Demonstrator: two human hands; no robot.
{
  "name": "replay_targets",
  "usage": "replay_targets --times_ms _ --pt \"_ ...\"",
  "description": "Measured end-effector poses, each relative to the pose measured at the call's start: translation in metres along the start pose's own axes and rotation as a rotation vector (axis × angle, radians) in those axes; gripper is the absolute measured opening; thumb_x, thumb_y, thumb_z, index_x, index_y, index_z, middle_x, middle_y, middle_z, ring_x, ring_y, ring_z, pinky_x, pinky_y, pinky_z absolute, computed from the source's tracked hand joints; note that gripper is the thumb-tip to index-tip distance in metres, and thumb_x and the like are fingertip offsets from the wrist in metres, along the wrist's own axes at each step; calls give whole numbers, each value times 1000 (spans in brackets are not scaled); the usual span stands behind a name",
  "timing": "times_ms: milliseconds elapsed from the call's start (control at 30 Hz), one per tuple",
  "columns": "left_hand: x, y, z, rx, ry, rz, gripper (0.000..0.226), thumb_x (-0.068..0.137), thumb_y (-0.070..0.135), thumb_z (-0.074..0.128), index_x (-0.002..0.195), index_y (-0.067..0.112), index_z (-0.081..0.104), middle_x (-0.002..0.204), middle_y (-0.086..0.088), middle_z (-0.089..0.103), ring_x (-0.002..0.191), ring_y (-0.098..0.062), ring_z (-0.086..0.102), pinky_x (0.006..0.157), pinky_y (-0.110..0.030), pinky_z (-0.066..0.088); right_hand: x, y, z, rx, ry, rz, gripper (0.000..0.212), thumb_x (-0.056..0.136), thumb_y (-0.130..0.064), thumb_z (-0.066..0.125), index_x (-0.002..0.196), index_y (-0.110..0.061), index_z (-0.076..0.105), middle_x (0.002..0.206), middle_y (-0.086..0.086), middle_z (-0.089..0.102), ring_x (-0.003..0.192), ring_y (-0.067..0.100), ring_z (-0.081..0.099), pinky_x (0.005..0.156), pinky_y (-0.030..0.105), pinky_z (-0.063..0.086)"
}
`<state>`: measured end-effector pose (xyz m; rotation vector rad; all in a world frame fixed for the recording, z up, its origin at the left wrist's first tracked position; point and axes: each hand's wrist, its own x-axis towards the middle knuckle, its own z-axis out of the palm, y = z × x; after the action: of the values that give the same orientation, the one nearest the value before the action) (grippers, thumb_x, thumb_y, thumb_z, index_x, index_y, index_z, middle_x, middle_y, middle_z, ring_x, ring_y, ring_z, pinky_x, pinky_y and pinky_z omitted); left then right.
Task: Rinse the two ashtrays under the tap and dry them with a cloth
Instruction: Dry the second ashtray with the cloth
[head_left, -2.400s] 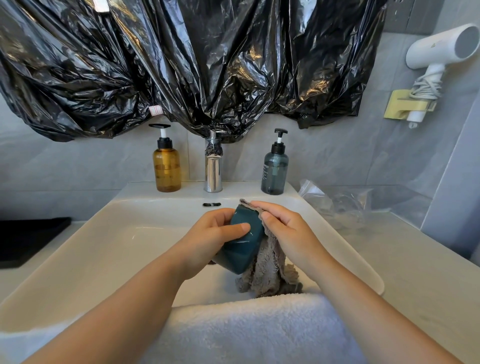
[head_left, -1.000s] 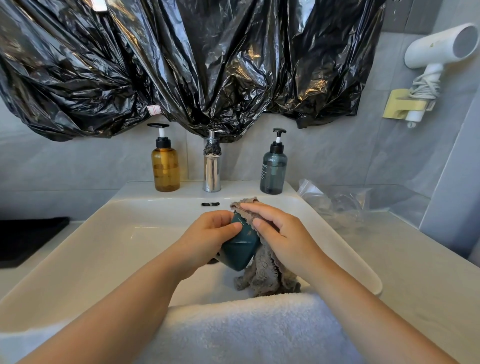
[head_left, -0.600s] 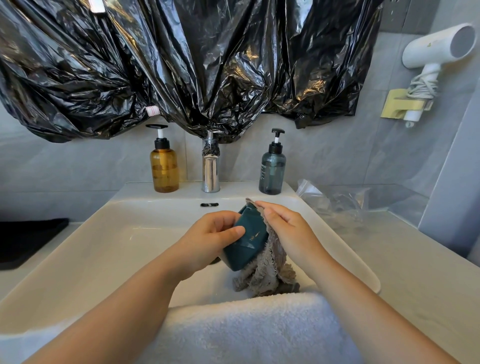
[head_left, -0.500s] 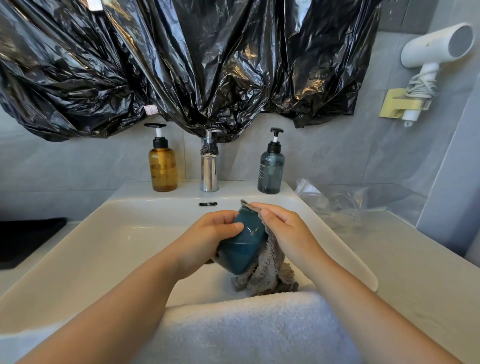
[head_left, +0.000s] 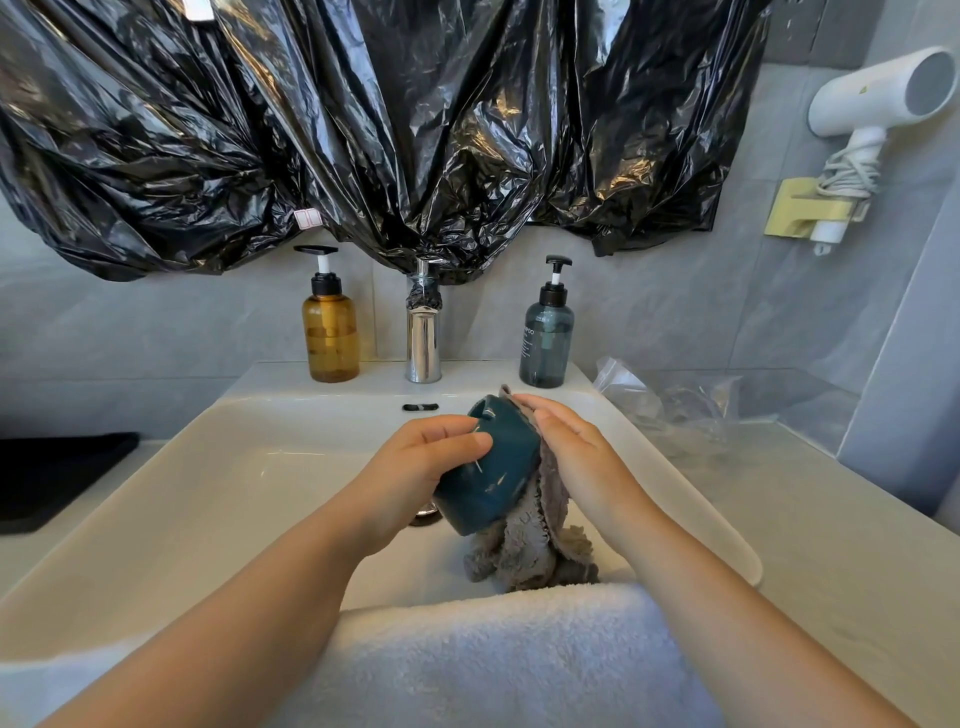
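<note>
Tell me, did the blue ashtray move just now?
Yes, slightly. The ashtray tipped up toward the tap: its top rim now shows higher than the overflow slot, not just under it as before.

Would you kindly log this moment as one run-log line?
step: drying | left hand: holds ashtray | right hand: presses cloth to it | over sink
</note>
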<state>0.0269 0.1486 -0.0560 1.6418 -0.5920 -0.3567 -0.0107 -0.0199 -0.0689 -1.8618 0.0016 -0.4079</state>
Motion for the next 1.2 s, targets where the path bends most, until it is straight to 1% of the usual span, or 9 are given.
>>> replay_targets --times_ms 267,467,533,600,700,833,933,1033,1200 --pt "0 1 3 -7 -20 -32 27 80 31 64 103 18 68 100 -13 70 87 -26 66 83 -40 48 -8 -1 0 -24 -17 -109 32 103 -19 39 123 -32 61 125 -11 62 118 5 55 105 30 44" --pt "-1 3 2 19 48 -58 23 80 36 64 96 20 70 98 -11 71 101 -37 64 94 -53 48 -12 -5 2 -202 -36 -246 38 100 -16 46 132 -33 57 136 -18 55 127 -5 45 101 7 37" --pt "0 3 2 46 18 -46 19 82 36 64 93 21 69 94 -8 72 95 -33 65 83 -46 52 -12 -4 2 -237 -31 -257 38 101 -18 46 135 -33 55 138 -17 54 129 -4 43 97 2 36" --pt "-1 1 2 83 -20 -27 11 93 24 58 95 18 67 89 -5 71 81 -17 66 64 -26 52 -11 -2 3 -253 -47 -227 38 102 -23 44 138 -32 52 141 -15 51 131 -2 41 97 3 36" --pt "-4 0 5 99 -55 -6 15 97 12 50 97 13 64 81 2 69 60 1 64 49 -10 45 -6 1 3 -191 -44 -148 38 103 -28 39 140 -29 50 141 -11 52 130 5 45 105 18 40" --pt "-3 1 6 125 -46 15 16 98 10 48 100 14 64 82 2 68 58 4 63 47 -9 44 -3 6 1 -168 18 -94 38 103 -30 38 139 -26 51 137 -9 56 127 9 49 105 21 41" --pt "-2 1 3 140 10 6 15 98 14 50 100 16 65 90 -4 70 79 -14 66 61 -24 52 -9 4 1 -233 37 -202 38 102 -23 44 139 -28 51 140 -13 53 129 2 46 98 6 37" --pt "-1 0 1 189 22 17 14 97 15 52 103 12 65 99 -11 70 91 -26 64 72 -32 53 -13 1 4 -396 -22 -349 42 100 -18 48 139 -32 50 142 -17 49 132 -6 39 104 6 31" --pt "-5 1 4 208 -33 42 15 98 10 49 96 16 64 86 1 69 65 2 63 52 -10 47 -5 3 1 -259 -6 -172 38 104 -26 38 139 -30 49 137 -18 50 127 -1 44 97 6 33"
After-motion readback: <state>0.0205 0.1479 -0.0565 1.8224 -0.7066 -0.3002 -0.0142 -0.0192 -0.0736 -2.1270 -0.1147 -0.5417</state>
